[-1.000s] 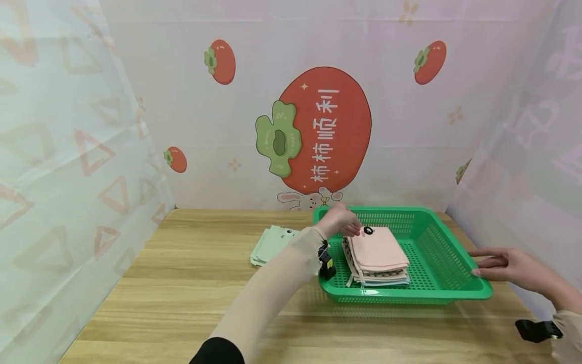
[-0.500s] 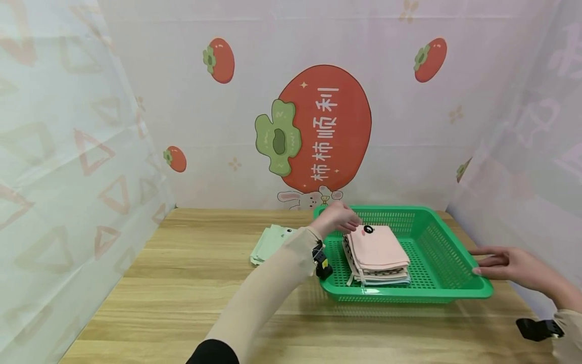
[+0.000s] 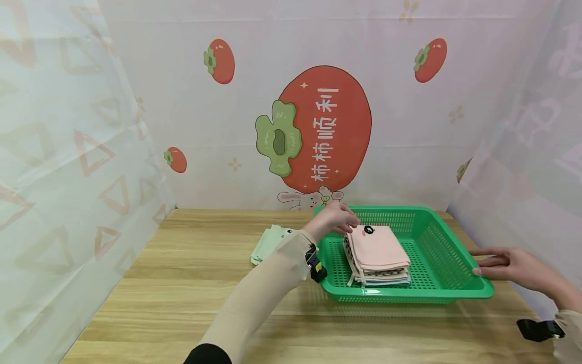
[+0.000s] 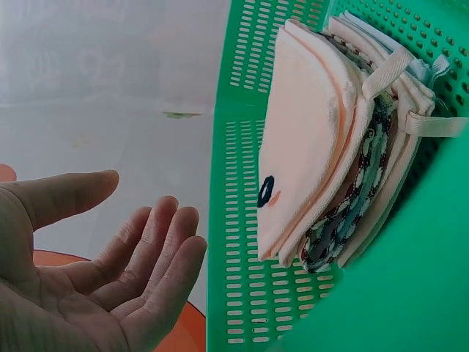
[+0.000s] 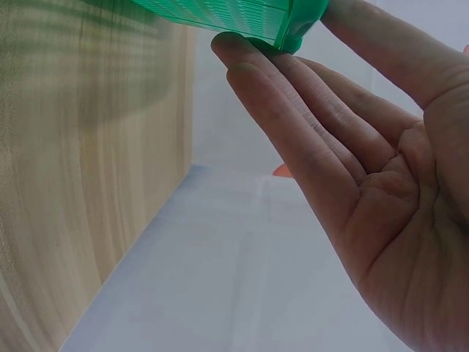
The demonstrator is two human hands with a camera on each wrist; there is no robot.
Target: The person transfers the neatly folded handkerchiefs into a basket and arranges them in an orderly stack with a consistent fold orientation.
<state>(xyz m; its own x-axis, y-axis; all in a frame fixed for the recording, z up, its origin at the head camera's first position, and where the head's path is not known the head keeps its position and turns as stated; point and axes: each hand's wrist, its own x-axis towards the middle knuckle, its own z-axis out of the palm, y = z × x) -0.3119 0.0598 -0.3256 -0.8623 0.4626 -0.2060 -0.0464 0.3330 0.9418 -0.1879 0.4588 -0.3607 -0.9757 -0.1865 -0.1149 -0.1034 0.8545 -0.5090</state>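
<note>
My left hand [image 3: 334,218] hovers over the left rim of a green plastic basket [image 3: 454,293], beside a folded stack. In the left wrist view the left hand's fingers [image 4: 157,271] are loosely bent, with nothing between them and the thumb. Inside the basket lies a stack of folded small towels [image 4: 315,147], a pink one [image 3: 377,247] with a black ring mark on top. Patterned and pale blue layers show beneath. My right hand [image 3: 514,265] holds the basket's right rim, thumb on one side and fingers [image 5: 286,117] on the other.
A folded light-green towel [image 3: 268,242] with a small face lies on the wooden table [image 3: 191,283] left of the basket, partly hidden by the left sleeve [image 3: 259,283]. A printed curtain [image 3: 254,101] rises behind the table, with curtains at both sides.
My left hand has drawn slightly left, away from the pink towel on top of the stack. The right hand and the basket have stayed in place.
</note>
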